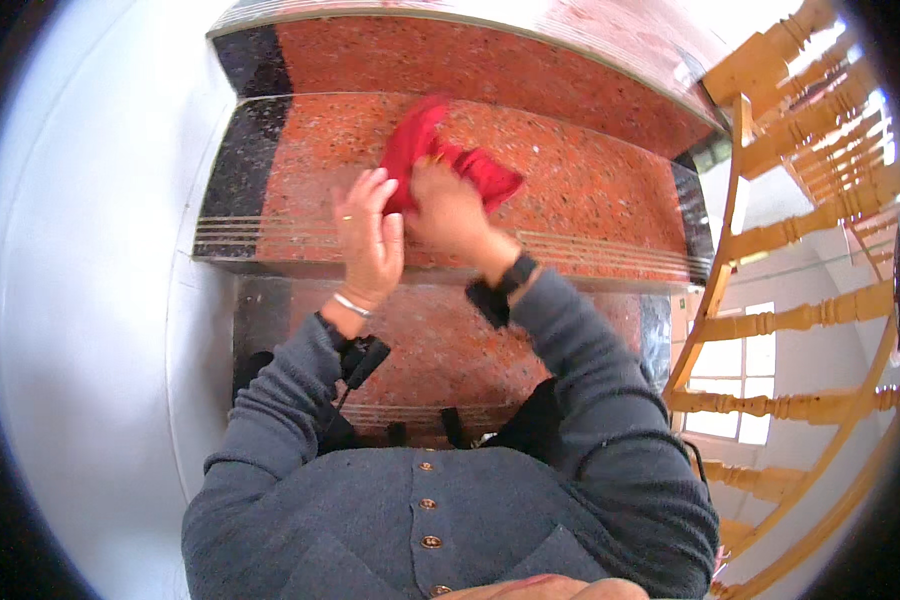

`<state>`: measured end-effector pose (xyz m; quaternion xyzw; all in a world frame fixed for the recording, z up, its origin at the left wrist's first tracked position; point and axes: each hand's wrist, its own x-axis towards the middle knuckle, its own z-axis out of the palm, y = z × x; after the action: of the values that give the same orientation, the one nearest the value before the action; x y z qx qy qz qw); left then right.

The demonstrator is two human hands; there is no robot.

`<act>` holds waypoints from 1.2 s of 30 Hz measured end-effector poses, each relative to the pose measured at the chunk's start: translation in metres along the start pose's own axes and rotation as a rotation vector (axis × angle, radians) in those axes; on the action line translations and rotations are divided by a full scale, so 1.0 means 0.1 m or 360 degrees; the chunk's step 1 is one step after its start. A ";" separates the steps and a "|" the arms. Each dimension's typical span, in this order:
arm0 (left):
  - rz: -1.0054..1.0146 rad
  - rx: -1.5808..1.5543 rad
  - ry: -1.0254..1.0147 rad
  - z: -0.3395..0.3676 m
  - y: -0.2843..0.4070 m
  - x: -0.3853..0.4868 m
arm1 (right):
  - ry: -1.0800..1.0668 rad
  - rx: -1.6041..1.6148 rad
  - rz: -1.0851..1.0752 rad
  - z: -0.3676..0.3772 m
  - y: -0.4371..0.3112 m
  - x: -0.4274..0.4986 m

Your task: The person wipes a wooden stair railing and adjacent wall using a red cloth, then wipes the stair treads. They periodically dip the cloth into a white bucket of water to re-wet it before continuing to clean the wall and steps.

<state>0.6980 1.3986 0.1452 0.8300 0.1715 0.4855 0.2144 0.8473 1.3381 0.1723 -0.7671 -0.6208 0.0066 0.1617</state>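
A crumpled red cloth (412,139) is over a speckled red stone stair tread (585,180). My right hand (450,202), blurred, grips the middle of the cloth, and part of the cloth sticks out on either side of it. Just left of it, my left hand (367,225) is raised with its fingers extended and nothing in it. Its fingertips come close to the cloth's left edge; whether they touch cannot be made out. Black straps with small dark devices sit at both wrists.
A white wall (97,285) borders the stairs on the left. Turned wooden balusters (795,322) and a rail line the right side. Another riser (480,60) rises behind the tread, and a lower step (435,330) lies nearer my body. Pale grooved strips run along the tread's front edge.
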 end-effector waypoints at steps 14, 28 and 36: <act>-0.0720 0.1068 -0.0250 -1.31 -1.49 -0.68 | 0.0143 -0.0383 0.0982 -0.23 1.27 0.25; -0.0637 0.0985 -0.0019 -1.31 -1.27 -0.48 | 0.0005 0.0104 -0.0263 -0.19 0.44 -1.21; 0.0261 -0.0306 -0.1034 1.02 -0.54 0.85 | 0.0304 -0.0179 0.0804 -0.67 2.01 -2.15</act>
<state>0.8237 1.4673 0.1346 0.9282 -0.0195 0.2256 0.2953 1.0027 1.0808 0.1435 -0.9026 -0.3911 -0.0601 0.1698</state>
